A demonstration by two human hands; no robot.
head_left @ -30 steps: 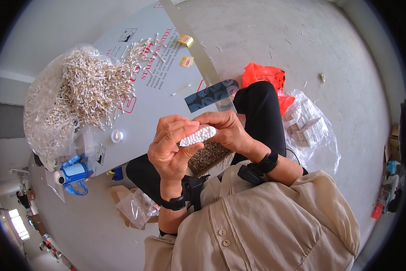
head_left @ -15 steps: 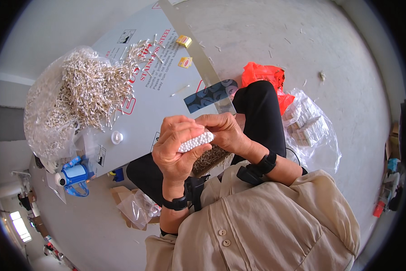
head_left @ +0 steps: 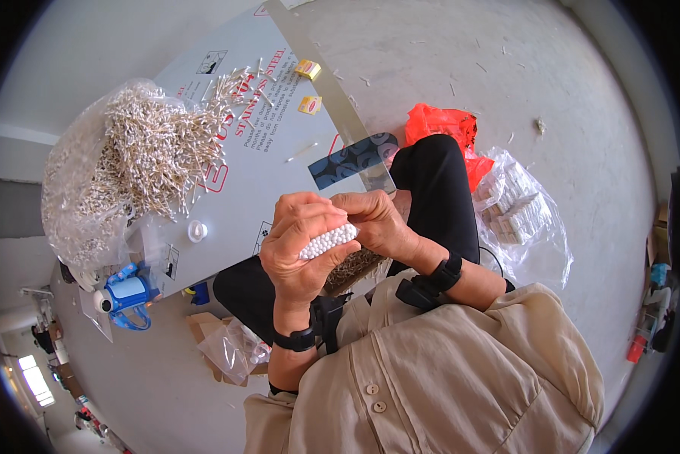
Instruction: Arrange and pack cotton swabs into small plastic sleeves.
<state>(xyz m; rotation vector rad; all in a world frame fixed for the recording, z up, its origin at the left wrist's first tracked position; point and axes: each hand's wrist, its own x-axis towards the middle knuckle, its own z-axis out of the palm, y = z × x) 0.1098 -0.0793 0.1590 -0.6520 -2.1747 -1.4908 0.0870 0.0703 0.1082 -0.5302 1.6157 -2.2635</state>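
My left hand (head_left: pixel 298 246) is wrapped round a tight bundle of cotton swabs (head_left: pixel 326 240), its white tips facing up towards me. At the bundle's right end, my right hand (head_left: pixel 381 227) has its thumb and fingers pinched together close against it. Whatever lies between those fingertips is hidden. Below both hands, in my lap, an open box (head_left: pixel 349 272) of loose swabs shows in part. A big clear plastic bag (head_left: pixel 75 166) lies on the table to the left, with a heap of loose cotton swabs (head_left: pixel 155 147) spilling out of it.
The table (head_left: pixel 238 193) carries two small yellow boxes (head_left: pixel 308 69), a dark patterned strip (head_left: pixel 353 161), a white roll (head_left: pixel 197 231) and a blue bottle (head_left: pixel 126 293). On the floor sit a red bag (head_left: pixel 438 125), a clear bag of white packs (head_left: pixel 518 216) and a cardboard box (head_left: pixel 211 329).
Both hands and the bundle have shifted very slightly to the right. My grip on it looks the same, and nothing else has visibly moved.
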